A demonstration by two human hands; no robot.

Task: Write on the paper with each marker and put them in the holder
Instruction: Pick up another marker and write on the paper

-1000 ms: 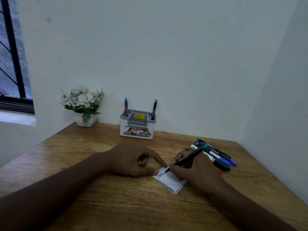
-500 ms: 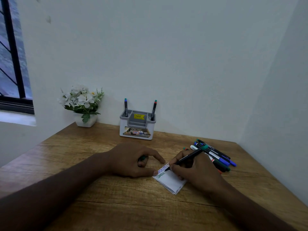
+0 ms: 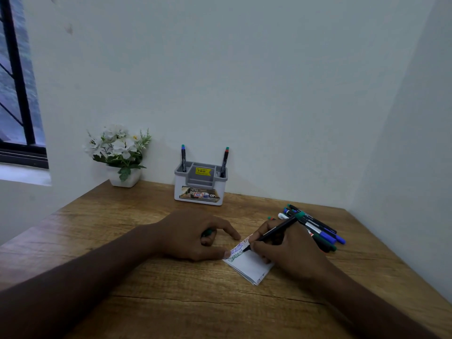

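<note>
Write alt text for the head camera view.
The right hand writes on folded paper with a green marker while the left hand, holding its cap, steadies the paper. Behind stand a holder with two markers and loose markers.

The table (image 3: 122,241) is set into a corner, with walls behind it and to its right. A holder (image 3: 199,192) is placed at the back edge against the rear wall, and two markers (image 3: 184,157) are stood in it, one in the left end and one in the right. A plant (image 3: 119,152) is set left of the holder, in the back left corner. A pile of markers (image 3: 318,228) is laid at the right, nearer than the holder. The paper (image 3: 247,265) is laid near the middle, left of the pile and in front of the holder. The left hand (image 3: 193,236) is rested on the table at the paper's left edge; the right hand (image 3: 286,250) is rested on the paper's right part, with a marker (image 3: 274,231) held tip-down on it.
</note>
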